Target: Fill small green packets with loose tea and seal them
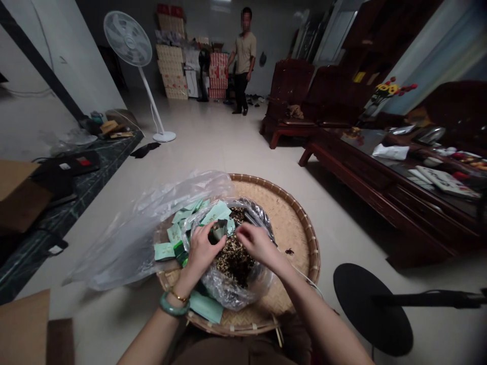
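The left hand [203,248] has a small packet [219,233] in its grip, over the loose dry mix [232,253] in a clear bag [234,298], mid-tray [294,223]. The right hand's [254,242] grip is narrow — whether around anything, I can't tell. A careless tilt could spill the packet; crowded green packets [164,251] might slip off the left rim — one nudge would do it.

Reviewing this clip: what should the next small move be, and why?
Probably bring the right hand across to the small packet: the left hand holds that packet, and the right hand, fingers curled, is close beside it above the loose dried mix in the plastic bag. Whether those fingers hold anything is unclear.
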The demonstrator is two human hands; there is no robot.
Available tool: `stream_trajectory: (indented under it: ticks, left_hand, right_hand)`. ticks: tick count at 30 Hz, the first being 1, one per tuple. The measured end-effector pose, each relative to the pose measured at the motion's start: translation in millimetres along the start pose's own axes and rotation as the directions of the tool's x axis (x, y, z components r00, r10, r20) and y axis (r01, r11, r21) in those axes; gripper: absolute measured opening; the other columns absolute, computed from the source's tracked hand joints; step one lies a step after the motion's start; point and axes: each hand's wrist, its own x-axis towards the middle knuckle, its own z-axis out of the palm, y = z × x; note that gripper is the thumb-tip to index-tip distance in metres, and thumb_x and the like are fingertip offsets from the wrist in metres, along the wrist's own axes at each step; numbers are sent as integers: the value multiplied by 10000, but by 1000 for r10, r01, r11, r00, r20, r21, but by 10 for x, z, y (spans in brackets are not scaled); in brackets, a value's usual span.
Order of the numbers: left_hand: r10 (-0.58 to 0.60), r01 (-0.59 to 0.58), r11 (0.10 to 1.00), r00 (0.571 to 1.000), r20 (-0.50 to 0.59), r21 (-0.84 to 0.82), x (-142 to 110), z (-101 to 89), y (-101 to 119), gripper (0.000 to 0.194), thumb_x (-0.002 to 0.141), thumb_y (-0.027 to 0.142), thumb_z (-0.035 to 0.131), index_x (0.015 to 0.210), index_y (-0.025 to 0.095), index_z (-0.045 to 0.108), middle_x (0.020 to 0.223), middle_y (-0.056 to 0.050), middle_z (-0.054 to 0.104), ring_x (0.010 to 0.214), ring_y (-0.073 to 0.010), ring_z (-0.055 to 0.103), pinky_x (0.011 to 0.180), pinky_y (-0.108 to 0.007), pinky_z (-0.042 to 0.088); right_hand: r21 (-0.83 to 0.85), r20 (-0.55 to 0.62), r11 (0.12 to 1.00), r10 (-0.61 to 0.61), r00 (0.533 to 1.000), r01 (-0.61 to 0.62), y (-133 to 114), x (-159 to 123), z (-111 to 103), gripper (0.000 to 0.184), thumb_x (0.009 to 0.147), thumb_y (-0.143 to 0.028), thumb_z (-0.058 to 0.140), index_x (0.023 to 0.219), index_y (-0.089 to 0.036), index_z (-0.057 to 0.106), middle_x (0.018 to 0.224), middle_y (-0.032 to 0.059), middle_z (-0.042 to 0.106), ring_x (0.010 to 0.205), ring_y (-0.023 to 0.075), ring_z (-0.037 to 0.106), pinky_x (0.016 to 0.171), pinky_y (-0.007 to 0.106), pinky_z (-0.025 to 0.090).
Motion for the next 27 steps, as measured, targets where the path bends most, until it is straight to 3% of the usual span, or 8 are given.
stream_trajectory:
  ticks: [2, 4, 8, 11, 14, 16, 20, 27]
  left_hand:
    - [-12, 12, 1000, 1000, 15, -11, 5, -24, -26, 431, 729, 311, 666, 1130, 163, 605, 961, -85, 677, 910, -255, 607, 820, -391, 504]
    - [-10, 11, 1000, 1000, 21, -24, 0, -41, -36, 437, 728, 303, 657, 1136, 159, 598, 982, -90, 672, 925, -259, 606, 837, -403, 501]
    - [5, -3, 998, 1000, 22, -57, -11, -70, -46, 431, 725, 281, 641, 1138, 172, 585, 1030, -88, 662, 975, -259, 604, 872, -408, 495]
    - [2, 1, 997, 999, 37, -73, -11, -86, -57, 407, 728, 271, 626, 1117, 158, 586, 1031, -88, 660, 978, -253, 609, 879, -396, 497]
    - [-16, 19, 997, 999, 40, -81, -12, -84, -68, 409, 732, 286, 618, 1118, 153, 580, 1057, -96, 650, 982, -254, 614, 868, -389, 507]
    - [-25, 29, 996, 999, 47, -88, -16, -75, -73, 418, 731, 291, 619, 1122, 150, 577, 1070, -101, 644, 981, -256, 618, 852, -383, 515]
    - [-24, 30, 994, 998, 63, -106, -23, -67, -74, 429, 729, 280, 624, 1133, 147, 570, 1056, -97, 643, 969, -251, 623, 835, -379, 521]
    - [-13, 22, 991, 998, 67, -134, -24, -98, -59, 429, 726, 269, 625, 1140, 177, 562, 1035, -73, 634, 862, -210, 632, 715, -319, 535]
  right_hand:
    - [-88, 285, 996, 14, 959, 12, 144, -78, 162, 197, 806, -59, 522, 770, -186, 669, 754, 28, 687, 690, 159, 616, 649, 238, 421]
    - [-189, 387, 978, -5, 922, 84, 245, -119, 331, 261, 773, 1, 494, 824, -171, 683, 851, 65, 700, 834, 185, 630, 748, 249, 431]
    - [-288, 302, 956, 29, 953, 63, 300, -70, 490, 400, 794, 14, 451, 1109, -172, 615, 1075, 98, 659, 1021, 204, 574, 858, 274, 427]
    - [-375, 250, 927, 81, 965, 19, 284, -11, 495, 326, 874, -49, 412, 1105, -181, 600, 1123, 112, 629, 1027, 221, 558, 845, 304, 442]
    - [-439, 296, 898, 122, 947, 22, 273, -1, 513, 233, 882, -94, 450, 1025, -179, 614, 1040, 113, 633, 974, 228, 575, 796, 306, 458]
    - [-430, 320, 902, 113, 941, 39, 273, -7, 537, 205, 851, -148, 546, 1045, -181, 601, 1023, 100, 629, 975, 229, 578, 797, 300, 462]
    - [-376, 304, 926, 91, 948, 32, 283, 11, 583, 363, 778, -212, 666, 1122, -182, 555, 1095, 96, 602, 1020, 235, 570, 818, 304, 462]
    - [-208, 298, 978, 81, 951, -18, 334, 57, 600, 224, 718, -93, 618, 929, -167, 639, 956, 64, 657, 862, 192, 623, 736, 252, 452]
